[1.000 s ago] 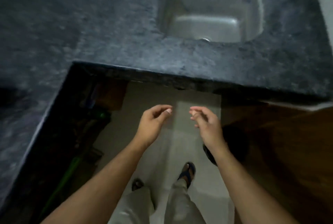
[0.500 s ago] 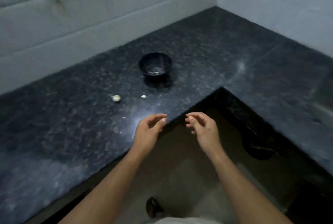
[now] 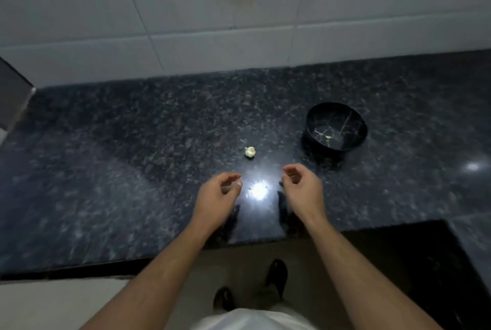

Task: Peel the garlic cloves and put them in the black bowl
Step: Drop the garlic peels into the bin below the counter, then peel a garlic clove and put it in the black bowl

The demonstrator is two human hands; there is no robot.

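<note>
Garlic, a small pale knobbly clove (image 3: 250, 152), lies on the speckled dark granite counter (image 3: 106, 170) just beyond both hands. Left hand (image 3: 218, 196) and right hand (image 3: 303, 191) hover loosely curled, holding nothing visible. Round black marbled bowl (image 3: 336, 127) sits beyond the right hand, a pale scrap inside.

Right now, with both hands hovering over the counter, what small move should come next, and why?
Probably reach the left hand forward to pick up the garlic piece. It lies alone on the dark counter, just beyond the hands and left of the black bowl. Both the left and the right hand seem to hold nothing, fingers loosely curled.
</note>
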